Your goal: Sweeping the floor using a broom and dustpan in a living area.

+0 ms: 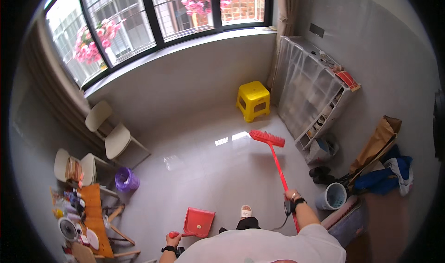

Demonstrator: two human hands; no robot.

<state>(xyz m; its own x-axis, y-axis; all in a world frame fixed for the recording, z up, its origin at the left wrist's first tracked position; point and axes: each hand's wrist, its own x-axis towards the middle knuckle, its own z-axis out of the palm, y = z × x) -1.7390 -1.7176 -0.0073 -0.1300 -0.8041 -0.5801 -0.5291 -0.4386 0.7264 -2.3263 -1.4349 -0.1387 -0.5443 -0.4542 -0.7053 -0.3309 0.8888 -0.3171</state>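
Observation:
In my right hand [292, 195] is the long handle of a red push broom [277, 162], gripped partway along. Its bristled head [267, 138] points away from me, seemingly raised off the tiles, with a shadow below it. My left hand [172, 240] is closed round the knob end of a red dustpan's handle. The dustpan's scoop [199, 221] hangs or rests at my left, mouth facing forward; whether it touches the floor I cannot tell. Both wrists carry black straps with small devices. One foot in a white slipper [246, 211] shows between the tools.
A yellow plastic stool [253, 101] stands by the window wall, near a covered shoe rack [299, 89]. At right are a bucket [335, 196], black shoes [320, 174] and a paper bag [377, 144]. Leftward are chairs [118, 141], a purple basket [127, 180] and a cluttered wooden table [93, 214].

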